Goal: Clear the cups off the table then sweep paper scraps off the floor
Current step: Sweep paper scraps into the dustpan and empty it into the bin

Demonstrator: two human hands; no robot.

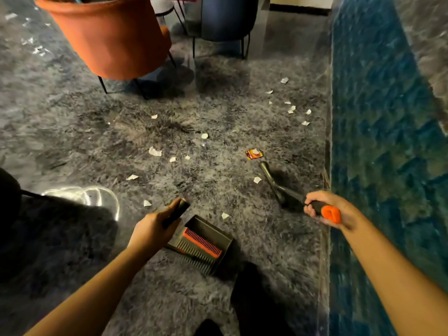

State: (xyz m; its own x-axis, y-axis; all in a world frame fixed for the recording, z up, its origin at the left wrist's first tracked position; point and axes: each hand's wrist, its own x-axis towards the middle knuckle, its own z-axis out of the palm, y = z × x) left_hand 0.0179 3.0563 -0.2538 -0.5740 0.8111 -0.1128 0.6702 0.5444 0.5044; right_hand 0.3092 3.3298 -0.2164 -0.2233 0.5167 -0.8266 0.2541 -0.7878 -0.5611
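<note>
Here left hand (155,230) grips the dustpan (208,241), right hand (323,208) grips the brush (281,190) near the rug edge (327,132).

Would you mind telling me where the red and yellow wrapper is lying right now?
In the head view, the wrapper lies on the grey carpet right of centre, just beyond the tip of the brush held by the right hand.

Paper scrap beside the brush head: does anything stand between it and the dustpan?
No obstacle visible. Between the paper scrap and the dustpan lies only carpet, with another scrap on the way.
</note>
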